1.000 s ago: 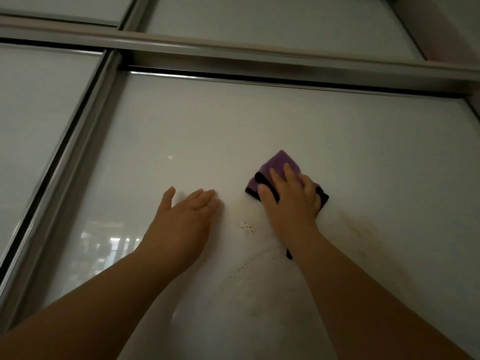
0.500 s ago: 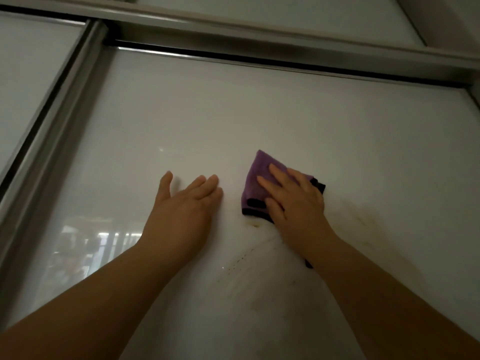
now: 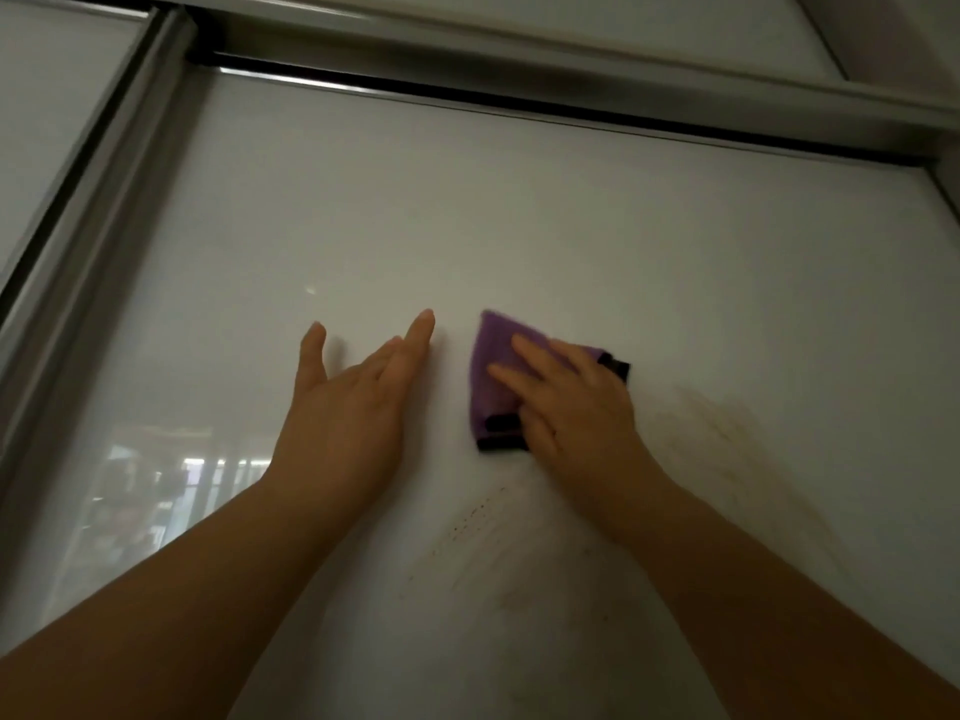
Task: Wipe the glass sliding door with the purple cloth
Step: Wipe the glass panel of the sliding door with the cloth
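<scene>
The frosted glass sliding door (image 3: 519, 215) fills the view, with brownish smears (image 3: 722, 428) at the right and dark specks (image 3: 467, 522) below the hands. My right hand (image 3: 571, 407) presses a folded purple cloth (image 3: 493, 376) with black edging flat against the glass, fingers straight and spread over it. Just to the cloth's left, my left hand (image 3: 353, 407) rests flat on the pane with straight fingers and holds nothing.
A metal frame rail (image 3: 519, 59) runs across the top of the pane. An upright metal frame (image 3: 88, 210) borders it on the left, with another glass panel (image 3: 47, 111) beyond. A faint reflection (image 3: 156, 491) shows low on the left of the glass.
My right hand has slid the cloth left across the glass, toward my left hand, and the cloth has turned. My left hand has stayed planted.
</scene>
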A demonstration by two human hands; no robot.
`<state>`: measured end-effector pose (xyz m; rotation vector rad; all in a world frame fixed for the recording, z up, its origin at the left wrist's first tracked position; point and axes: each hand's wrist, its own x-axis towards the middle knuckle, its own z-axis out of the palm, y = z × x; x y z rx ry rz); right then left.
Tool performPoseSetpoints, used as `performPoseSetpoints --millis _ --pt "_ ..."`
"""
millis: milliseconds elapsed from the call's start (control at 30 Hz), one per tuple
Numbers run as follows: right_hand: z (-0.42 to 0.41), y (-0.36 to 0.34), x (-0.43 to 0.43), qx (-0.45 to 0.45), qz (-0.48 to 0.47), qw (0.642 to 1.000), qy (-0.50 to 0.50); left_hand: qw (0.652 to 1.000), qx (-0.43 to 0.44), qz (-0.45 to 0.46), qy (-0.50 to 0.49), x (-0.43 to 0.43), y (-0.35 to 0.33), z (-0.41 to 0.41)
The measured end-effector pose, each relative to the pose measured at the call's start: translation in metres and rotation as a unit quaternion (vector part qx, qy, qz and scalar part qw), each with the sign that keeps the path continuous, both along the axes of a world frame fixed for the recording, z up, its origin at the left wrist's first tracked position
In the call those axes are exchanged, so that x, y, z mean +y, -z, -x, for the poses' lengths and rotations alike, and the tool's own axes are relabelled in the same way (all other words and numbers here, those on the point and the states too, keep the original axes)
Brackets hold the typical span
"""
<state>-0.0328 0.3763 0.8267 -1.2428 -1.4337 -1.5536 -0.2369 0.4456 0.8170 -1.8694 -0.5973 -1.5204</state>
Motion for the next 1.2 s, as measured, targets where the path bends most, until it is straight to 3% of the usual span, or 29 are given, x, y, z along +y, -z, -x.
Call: performPoseSetpoints --millis 133,267,400,500,600,767,967,1100,1200 --pt "0.013 -0.025 0.005 0.140 -0.004 0.988 0.057 0.999 -0.012 0.003 0.045 0.003 -0.004 0.002" --pt "0.047 0.016 0.020 0.028 0.003 0.999 0.021 0.996 0.003 -0.008 0.088 0.004 -0.005 0.004" --pt "0.031 0.058 0.011 -0.056 0.071 0.996 0.006 0.998 0.020 -0.019 0.057 0.007 0.007 0.001" --pt "-0.001 0.044 -0.003 -0.038 0.059 0.997 0.018 0.998 0.030 -0.022 0.048 -0.003 0.014 -0.001" --pt "-0.022 0.020 -0.011 0.039 0.041 0.997 0.061 0.998 0.037 -0.029 0.037 -0.007 0.017 -0.006" --pt "-0.004 0.016 -0.005 0.113 0.016 0.992 0.059 0.998 0.061 -0.010 0.032 -0.016 0.022 -0.015" --pt "0.007 0.059 -0.004 0.043 0.034 0.998 0.019 0.997 0.080 -0.008 0.012 -0.013 0.027 -0.021" --pt "-0.009 0.085 -0.010 -0.030 0.082 0.995 0.048 0.996 0.084 -0.006 0.012 -0.020 0.032 -0.027" --pt "-0.039 0.073 -0.024 -0.012 0.095 0.993 0.067 0.996 0.083 -0.002 0.022 -0.026 0.033 -0.031"
